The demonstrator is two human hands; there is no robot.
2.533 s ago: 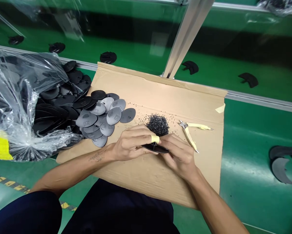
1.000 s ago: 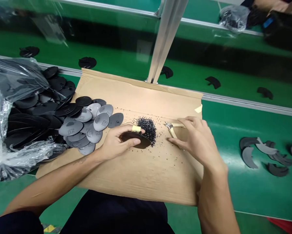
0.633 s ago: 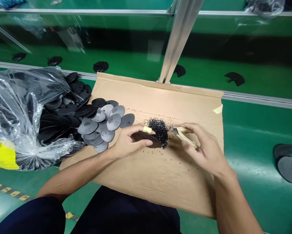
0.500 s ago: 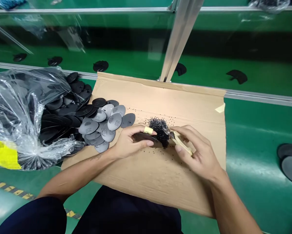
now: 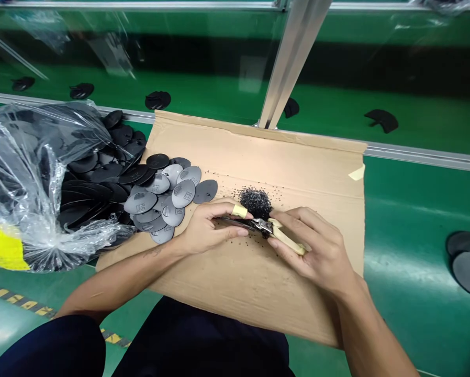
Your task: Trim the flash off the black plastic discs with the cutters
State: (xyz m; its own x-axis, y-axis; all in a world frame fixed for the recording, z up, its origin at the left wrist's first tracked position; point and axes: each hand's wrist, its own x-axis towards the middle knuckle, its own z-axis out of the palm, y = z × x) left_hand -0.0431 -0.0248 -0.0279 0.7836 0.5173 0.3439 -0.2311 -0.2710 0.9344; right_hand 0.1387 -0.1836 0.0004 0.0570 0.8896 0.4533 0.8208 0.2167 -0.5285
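Note:
Between thumb and fingers, my left hand (image 5: 207,225) pinches a dark oval plastic disc (image 5: 235,222), seen nearly edge-on; yellow tape wraps one finger. My right hand (image 5: 317,243) is closed round the pale yellow handles of cutting pliers (image 5: 286,238), whose metal jaws meet the disc's right edge. Just behind the jaws lies a heap of small black plastic bits (image 5: 255,201) on the cardboard sheet (image 5: 227,298). To the left, several grey and black oval discs (image 5: 172,209) overlap in a pile.
A clear plastic bag (image 5: 31,173) with more black discs and a yellow label stands at the left. A metal post (image 5: 293,63) rises behind the cardboard. Black curved parts (image 5: 468,267) lie on the green surface at the right.
My right hand has moved slightly left, bringing the pliers' jaws from beside the bits onto the disc's edge. The disc has tilted to nearly edge-on in my left hand.

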